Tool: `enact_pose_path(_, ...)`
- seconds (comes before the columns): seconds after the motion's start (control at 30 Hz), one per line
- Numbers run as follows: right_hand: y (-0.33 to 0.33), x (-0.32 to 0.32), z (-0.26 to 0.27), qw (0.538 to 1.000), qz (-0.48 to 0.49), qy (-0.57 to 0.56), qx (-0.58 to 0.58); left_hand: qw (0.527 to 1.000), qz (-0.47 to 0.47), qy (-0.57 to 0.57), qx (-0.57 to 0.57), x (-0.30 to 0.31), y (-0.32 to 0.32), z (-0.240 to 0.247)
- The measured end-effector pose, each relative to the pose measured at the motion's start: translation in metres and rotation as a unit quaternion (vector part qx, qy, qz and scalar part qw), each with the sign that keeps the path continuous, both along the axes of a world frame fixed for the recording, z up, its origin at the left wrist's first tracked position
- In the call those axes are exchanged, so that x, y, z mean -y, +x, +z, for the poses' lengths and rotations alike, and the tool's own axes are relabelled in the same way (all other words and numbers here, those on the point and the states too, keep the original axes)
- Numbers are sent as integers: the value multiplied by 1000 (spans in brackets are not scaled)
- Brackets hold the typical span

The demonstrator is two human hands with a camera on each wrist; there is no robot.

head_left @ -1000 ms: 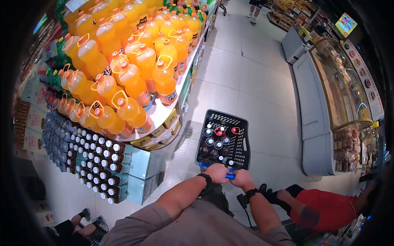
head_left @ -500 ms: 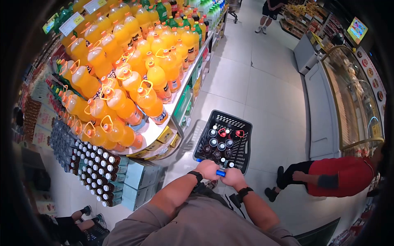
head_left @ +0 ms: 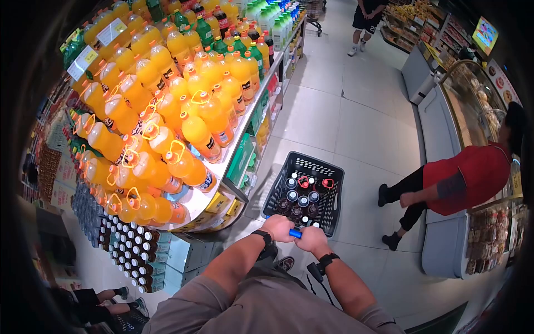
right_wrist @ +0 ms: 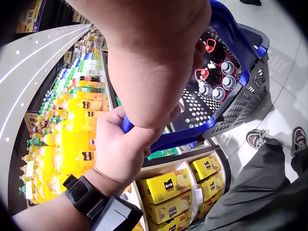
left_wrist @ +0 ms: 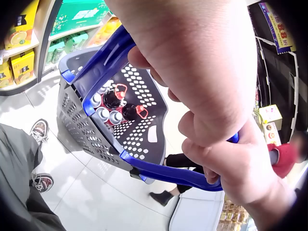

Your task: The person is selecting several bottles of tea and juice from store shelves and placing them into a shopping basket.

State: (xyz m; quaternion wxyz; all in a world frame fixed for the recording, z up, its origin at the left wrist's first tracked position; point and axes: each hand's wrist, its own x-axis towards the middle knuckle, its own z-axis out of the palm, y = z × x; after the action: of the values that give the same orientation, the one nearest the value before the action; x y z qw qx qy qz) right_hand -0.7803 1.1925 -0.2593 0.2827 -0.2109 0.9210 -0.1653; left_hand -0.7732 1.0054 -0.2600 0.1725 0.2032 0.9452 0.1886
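Both hands grip the blue handle (head_left: 296, 234) of a dark grey shopping basket (head_left: 334, 201), close beside each other. My left hand (head_left: 278, 228) curls round the left part of the bar, and my right hand (head_left: 312, 240) holds it just to the right. In the left wrist view the bar joins blue side arms (left_wrist: 166, 174) on the perforated basket wall. Inside stand several dark bottles (head_left: 296, 212) with pale caps. Two bottles at the far side carry red carry rings (head_left: 327, 183). Parts of the handle are hidden under my fingers.
Left is a curved display of orange soda bottles (head_left: 194, 131), with yellow juice cartons (right_wrist: 166, 186) below. Capped bottle packs (head_left: 133, 245) stand by its near end. At right, a person in red (head_left: 464, 181) is beside a glass-fronted counter (head_left: 467, 100). Another person (head_left: 364, 22) stands ahead.
The person in red has moved from the lower right up alongside the counter. More of the soda display's far end and the person ahead has come into view. Both hands keep holding the handle.
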Motion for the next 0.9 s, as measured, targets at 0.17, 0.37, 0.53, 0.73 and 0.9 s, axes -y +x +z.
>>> enact_pose_path(0.17, -59, 3, -2, 1000, -11, -5, -14, 1000, 0, 3, -3, 3, -62, 3)
enact_pose_path(0.37, -121, 8, 6, 1000, -1, 26, 8, 1000, -7, 22, -3, 9, -122, 6)
enact_pose_path(0.53, -168, 19, -4, 998, 11, 50, 24, 999, 1, 46, 18, 21, -167, -2)
enact_pose_path(0.73, -208, 16, -5, 998, 3, 67, 14, 997, -8, 73, 3, 23, -207, -13)
enact_pose_path(0.9, -241, 12, -10, 998, -15, 62, 4, 996, -2, 88, -12, 17, -241, -13)
